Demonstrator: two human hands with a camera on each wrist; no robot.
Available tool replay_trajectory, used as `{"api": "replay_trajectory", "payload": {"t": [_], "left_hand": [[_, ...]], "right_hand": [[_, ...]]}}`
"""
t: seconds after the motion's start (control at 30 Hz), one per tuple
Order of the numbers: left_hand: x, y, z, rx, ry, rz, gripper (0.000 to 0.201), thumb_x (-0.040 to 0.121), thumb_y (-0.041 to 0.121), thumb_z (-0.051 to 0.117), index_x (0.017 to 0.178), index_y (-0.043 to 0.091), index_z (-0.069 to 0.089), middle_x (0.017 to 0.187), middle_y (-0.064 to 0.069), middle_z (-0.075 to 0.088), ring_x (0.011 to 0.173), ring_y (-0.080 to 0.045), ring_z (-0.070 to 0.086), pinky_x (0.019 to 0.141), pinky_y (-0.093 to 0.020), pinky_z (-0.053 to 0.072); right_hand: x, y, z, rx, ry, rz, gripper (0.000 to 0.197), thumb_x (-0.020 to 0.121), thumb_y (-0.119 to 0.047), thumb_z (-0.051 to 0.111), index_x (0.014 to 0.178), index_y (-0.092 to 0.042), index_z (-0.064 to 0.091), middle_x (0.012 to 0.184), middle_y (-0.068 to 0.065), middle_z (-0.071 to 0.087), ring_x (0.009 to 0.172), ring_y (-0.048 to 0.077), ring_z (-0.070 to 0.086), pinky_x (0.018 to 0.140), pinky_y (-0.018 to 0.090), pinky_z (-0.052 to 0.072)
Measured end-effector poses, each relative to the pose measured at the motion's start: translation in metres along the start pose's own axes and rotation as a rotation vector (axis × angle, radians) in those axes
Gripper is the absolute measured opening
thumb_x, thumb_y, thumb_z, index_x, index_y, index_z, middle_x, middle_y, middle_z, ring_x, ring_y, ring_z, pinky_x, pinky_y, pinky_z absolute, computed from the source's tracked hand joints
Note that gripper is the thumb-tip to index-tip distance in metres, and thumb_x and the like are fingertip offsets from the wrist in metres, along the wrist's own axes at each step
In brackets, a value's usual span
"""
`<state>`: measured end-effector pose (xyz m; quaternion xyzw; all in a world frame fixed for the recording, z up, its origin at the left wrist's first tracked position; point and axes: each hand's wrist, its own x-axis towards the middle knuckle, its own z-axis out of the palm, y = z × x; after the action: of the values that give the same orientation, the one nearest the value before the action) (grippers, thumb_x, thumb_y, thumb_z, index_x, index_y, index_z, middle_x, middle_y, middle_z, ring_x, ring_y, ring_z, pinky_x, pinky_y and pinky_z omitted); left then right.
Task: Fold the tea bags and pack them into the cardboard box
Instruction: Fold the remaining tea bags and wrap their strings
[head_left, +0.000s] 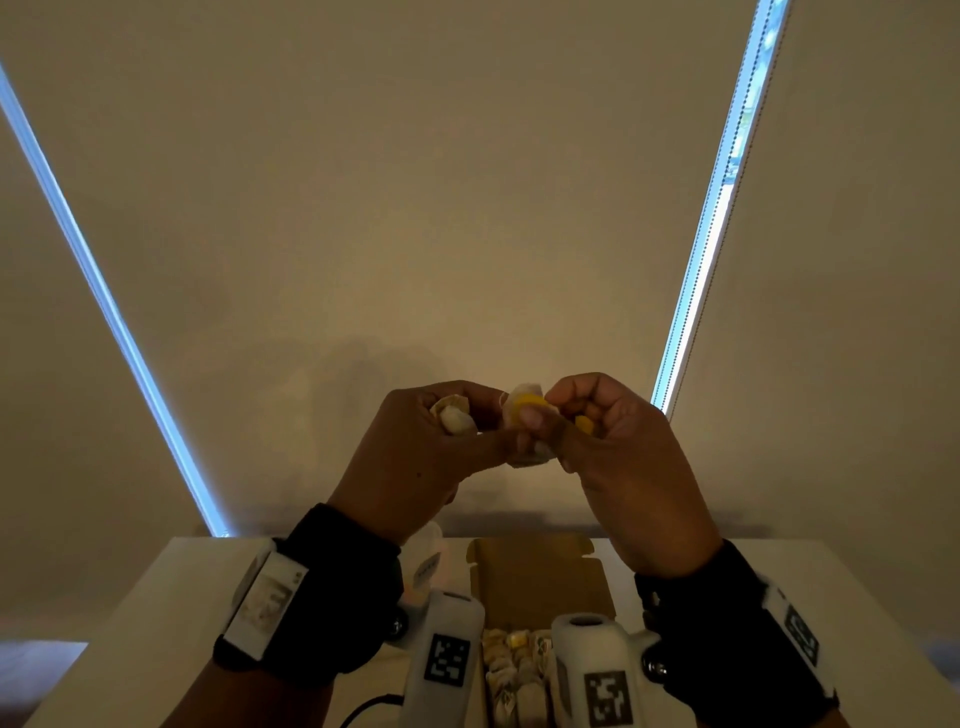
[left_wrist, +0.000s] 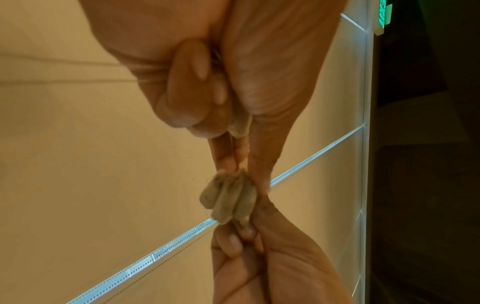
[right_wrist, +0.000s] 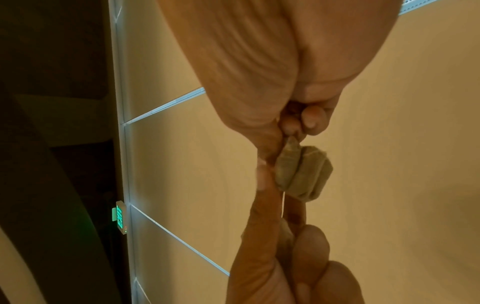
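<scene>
Both hands, left hand (head_left: 415, 447) and right hand (head_left: 618, 457), are pinching one tea bag (head_left: 524, 421), folding it; next, it needs tucking into the cardboard box (head_left: 540, 587) below.

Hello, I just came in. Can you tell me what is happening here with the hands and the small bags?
A person is folding tea bags by hand. Both hands are raised above the table: the left hand and the right hand together pinch one folded tea bag with a yellow tag. The left hand also grips a second tea bag in its curled fingers. Below, an open cardboard box already holds several folded bags.
</scene>
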<state>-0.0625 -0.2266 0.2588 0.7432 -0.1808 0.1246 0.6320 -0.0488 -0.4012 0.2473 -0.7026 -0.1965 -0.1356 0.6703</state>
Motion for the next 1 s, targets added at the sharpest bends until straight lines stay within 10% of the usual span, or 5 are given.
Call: {"api": "replay_trajectory", "payload": {"t": [0.23, 0.57, 0.73, 0.87, 1.0], "left_hand": [[-0.003, -0.008, -0.006, -0.17, 0.082, -0.205, 0.015, 0.081, 0.011, 0.081, 0.095, 0.007, 0.08, 0.055, -0.001, 0.063, 0.037, -0.007, 0.031, 0.039, -0.017, 0.028], [-0.011, -0.035, 0.003, -0.197, 0.074, -0.366, 0.008, 0.08, 0.009, 0.08, 0.088, 0.011, 0.082, 0.045, 0.002, 0.045, 0.039, -0.013, 0.023, 0.044, -0.021, 0.021], [-0.016, -0.051, 0.012, -0.203, 0.089, -0.406, 0.009, 0.08, 0.007, 0.081, 0.087, 0.004, 0.078, 0.047, -0.001, 0.048, 0.038, -0.012, 0.021, 0.043, -0.019, 0.019], [-0.026, -0.065, 0.027, -0.13, 0.044, -0.371, 0.017, 0.08, 0.003, 0.081, 0.095, -0.005, 0.076, 0.044, 0.006, 0.054, 0.032, -0.004, 0.034, 0.037, -0.015, 0.028], [-0.036, -0.076, 0.045, -0.057, -0.079, -0.329, 0.016, 0.082, -0.005, 0.078, 0.098, -0.007, 0.075, 0.043, 0.013, 0.056, 0.034, 0.006, 0.045, 0.041, -0.005, 0.033]], "right_hand": [[-0.002, 0.008, -0.018, 0.169, -0.005, 0.193, 0.033, 0.102, 0.004, 0.043, 0.1, -0.016, 0.07, 0.096, 0.003, 0.073, 0.082, 0.016, 0.069, 0.075, 0.03, 0.054], [-0.031, 0.035, -0.024, 0.076, -0.085, 0.198, 0.032, 0.098, 0.013, 0.037, 0.107, -0.017, 0.043, 0.087, 0.016, 0.057, 0.075, 0.012, 0.066, 0.077, 0.028, 0.054], [-0.042, 0.042, -0.029, 0.148, -0.111, 0.252, 0.017, 0.094, 0.006, 0.06, 0.097, -0.01, 0.056, 0.083, 0.003, 0.063, 0.091, 0.027, 0.074, 0.082, 0.032, 0.059], [-0.052, 0.053, -0.034, 0.056, -0.079, 0.366, 0.049, 0.059, -0.024, 0.087, 0.101, -0.014, 0.065, 0.083, 0.002, 0.076, 0.085, 0.018, 0.073, 0.083, 0.035, 0.055], [-0.068, 0.081, -0.038, 0.015, -0.032, 0.436, 0.054, 0.064, -0.02, 0.089, 0.114, -0.017, 0.068, 0.093, 0.007, 0.079, 0.091, 0.021, 0.075, 0.082, 0.035, 0.055]]}}
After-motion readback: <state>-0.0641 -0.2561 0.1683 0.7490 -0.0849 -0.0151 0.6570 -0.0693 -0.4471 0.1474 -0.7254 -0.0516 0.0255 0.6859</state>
